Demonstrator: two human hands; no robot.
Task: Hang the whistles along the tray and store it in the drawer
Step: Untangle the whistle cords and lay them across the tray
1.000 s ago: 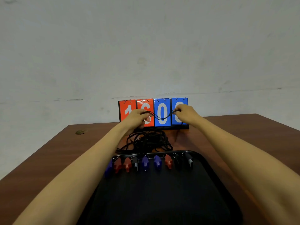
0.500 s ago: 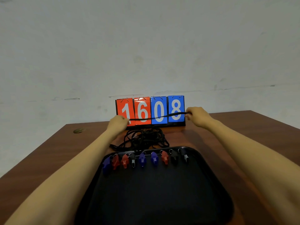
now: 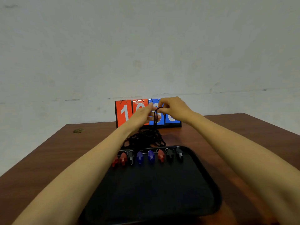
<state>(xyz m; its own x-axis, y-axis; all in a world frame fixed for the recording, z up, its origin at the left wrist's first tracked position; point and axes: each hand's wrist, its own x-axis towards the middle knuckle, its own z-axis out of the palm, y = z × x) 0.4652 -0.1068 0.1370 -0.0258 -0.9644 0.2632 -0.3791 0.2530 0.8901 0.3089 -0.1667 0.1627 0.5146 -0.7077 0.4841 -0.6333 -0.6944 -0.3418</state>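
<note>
- Pinching a doubled black cord (image 3: 155, 116) at its top loop, the right hand (image 3: 174, 109) is raised in front of the flip scoreboard (image 3: 124, 113); thumb and forefinger are clenched on the cord, which hangs straight down from that grip.
- The left hand (image 3: 142, 116) is just beside the hanging cord, fingers stretched out loosely toward it; the hand is blurred, and whether it touches the cord cannot be told.
- The cord runs down into a tangled heap of black lanyards (image 3: 146, 138) lying on the surface (image 3: 48, 156) between the scoreboard and the far rim of the tray (image 3: 211, 184).
- A row of whistles (image 3: 151, 157) lies along the tray's far edge, below both hands: 2 red at the left, then 1 black, 2 blue, 1 red and 2 black at the right, each with a small ring at its top pointing to the rim. The left forearm hides the row's left end.
- The black tray lies in the middle of the surface, near the person; its whole inner floor behind the whistles is bare.
- Open brown surface stretches on both sides of the tray, out to the left and right edges, with a small round mark (image 3: 78, 131) near the far left corner.
- The scoreboard stands at the far edge of the surface, close to the pale wall (image 3: 146, 46), so room behind the lanyards is narrow.
</note>
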